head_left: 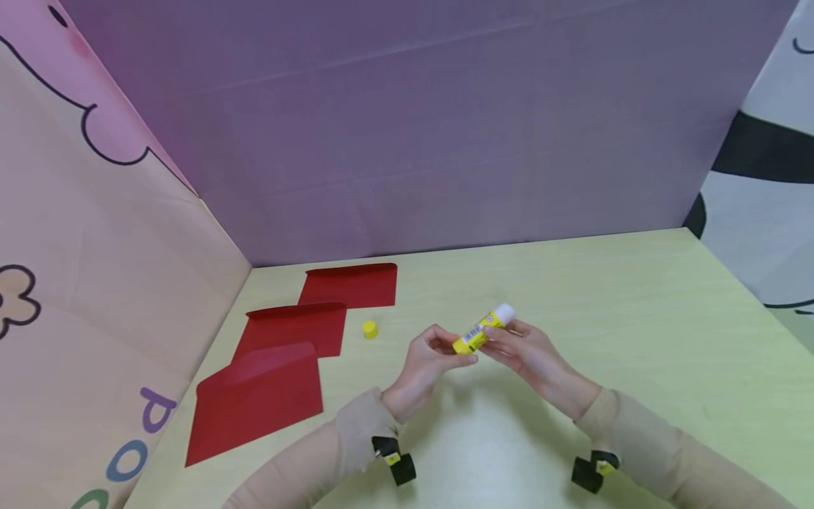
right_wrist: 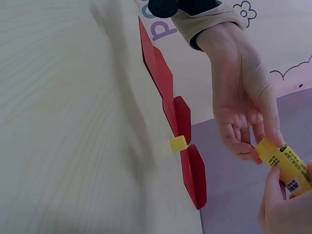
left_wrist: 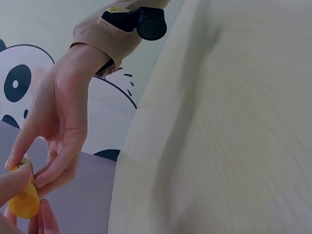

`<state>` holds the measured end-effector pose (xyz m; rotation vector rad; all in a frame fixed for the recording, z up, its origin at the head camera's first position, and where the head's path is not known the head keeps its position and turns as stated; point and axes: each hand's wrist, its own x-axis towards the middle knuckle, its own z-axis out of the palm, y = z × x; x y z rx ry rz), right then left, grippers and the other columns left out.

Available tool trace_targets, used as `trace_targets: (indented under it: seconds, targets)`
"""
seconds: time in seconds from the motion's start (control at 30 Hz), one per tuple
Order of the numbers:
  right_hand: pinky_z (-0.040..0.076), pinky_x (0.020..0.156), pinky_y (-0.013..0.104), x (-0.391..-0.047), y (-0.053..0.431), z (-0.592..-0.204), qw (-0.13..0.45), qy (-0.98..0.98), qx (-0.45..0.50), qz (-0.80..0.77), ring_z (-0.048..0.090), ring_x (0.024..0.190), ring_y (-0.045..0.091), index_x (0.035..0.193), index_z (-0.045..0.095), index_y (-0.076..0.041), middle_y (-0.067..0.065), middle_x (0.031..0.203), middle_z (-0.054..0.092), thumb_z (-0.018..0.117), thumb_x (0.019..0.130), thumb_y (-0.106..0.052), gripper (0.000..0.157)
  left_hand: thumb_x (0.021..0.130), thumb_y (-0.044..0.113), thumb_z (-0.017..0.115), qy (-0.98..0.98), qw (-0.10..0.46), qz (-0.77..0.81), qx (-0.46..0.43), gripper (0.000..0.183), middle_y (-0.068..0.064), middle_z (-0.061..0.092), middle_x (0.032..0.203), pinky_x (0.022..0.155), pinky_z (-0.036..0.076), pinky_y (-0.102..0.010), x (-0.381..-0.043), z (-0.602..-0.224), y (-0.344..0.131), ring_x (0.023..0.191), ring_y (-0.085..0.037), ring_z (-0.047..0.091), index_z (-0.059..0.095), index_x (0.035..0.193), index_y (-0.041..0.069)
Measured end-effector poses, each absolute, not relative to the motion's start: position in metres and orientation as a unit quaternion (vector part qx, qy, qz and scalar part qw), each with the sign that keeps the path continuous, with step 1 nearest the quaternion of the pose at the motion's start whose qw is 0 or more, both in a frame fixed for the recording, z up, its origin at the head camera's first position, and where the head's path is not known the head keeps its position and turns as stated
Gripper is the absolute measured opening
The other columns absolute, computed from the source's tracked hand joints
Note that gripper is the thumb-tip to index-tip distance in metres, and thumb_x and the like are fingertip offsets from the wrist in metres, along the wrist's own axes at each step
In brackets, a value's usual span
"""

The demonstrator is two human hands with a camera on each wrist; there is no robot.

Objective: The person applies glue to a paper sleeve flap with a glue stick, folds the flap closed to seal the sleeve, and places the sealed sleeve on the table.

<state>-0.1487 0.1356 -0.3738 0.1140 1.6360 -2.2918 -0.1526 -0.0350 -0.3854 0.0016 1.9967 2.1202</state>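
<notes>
A yellow glue stick (head_left: 473,337) with its white end uncovered is held above the table between both hands, tilted up to the right. The left hand (head_left: 427,364) pinches its yellow base with thumb and fingers. The right hand (head_left: 531,360) grips the barrel nearer the white end, its thumb along the label. In the right wrist view, printed text shows on the glue stick (right_wrist: 287,165). On the table left of the hands stands the small yellow cap (head_left: 370,329).
Three red envelopes lie in a staggered row at the table's left: a near one (head_left: 261,399), a middle one (head_left: 292,332) and a far one (head_left: 356,286). A purple panel (head_left: 413,141) rises behind the pale table (head_left: 668,339), with printed panels on both sides.
</notes>
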Motion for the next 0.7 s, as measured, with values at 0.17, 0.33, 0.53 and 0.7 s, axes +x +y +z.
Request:
trace_targets:
  seconds: [0.17,0.33,0.53,0.7]
  targets:
    - [0.042,0.089,0.028,-0.148,0.137,-0.374,0.155,0.566,0.036,-0.809,0.059,0.095,0.014,0.128,0.025,0.012,0.01,0.105,0.056,0.059,0.085,-0.01,0.058,0.071,0.001,0.072,0.685,0.121,0.718,0.018,0.028,-0.005,0.059,0.091,0.074,0.048,-0.025,-0.15,-0.384,-0.037,0.079,-0.014,0.055,0.056,0.094,-0.001]
    - [0.043,0.088,0.028,-0.148,0.14,-0.371,0.152,0.57,0.037,-0.807,0.059,0.093,0.012,0.129,0.025,0.01,0.007,0.103,0.055,0.059,0.084,-0.008,0.059,0.078,0.006,0.066,0.668,0.145,0.729,0.035,0.026,-0.008,0.059,0.097,0.081,0.048,-0.03,-0.15,-0.386,-0.041,0.082,-0.015,0.058,0.057,0.1,-0.003]
    - [0.044,0.088,0.029,-0.15,0.145,-0.376,0.133,0.61,0.021,-0.781,0.059,0.093,0.013,0.129,0.027,0.01,0.013,0.11,0.053,0.062,0.083,-0.013,0.063,0.082,0.018,0.064,0.663,0.179,0.725,0.04,0.036,-0.01,0.058,0.103,0.085,0.047,-0.037,-0.153,-0.389,-0.052,0.091,-0.021,0.06,0.054,0.109,-0.004]
    - [0.046,0.085,0.031,-0.165,0.16,-0.41,0.104,0.633,-0.025,-0.766,0.057,0.098,0.019,0.125,0.038,0.006,0.017,0.114,0.052,0.064,0.081,-0.016,0.055,0.085,0.018,0.06,0.672,0.178,0.718,0.029,0.038,-0.012,0.06,0.103,0.085,0.046,-0.037,-0.157,-0.388,-0.07,0.092,-0.021,0.061,0.051,0.112,-0.007]
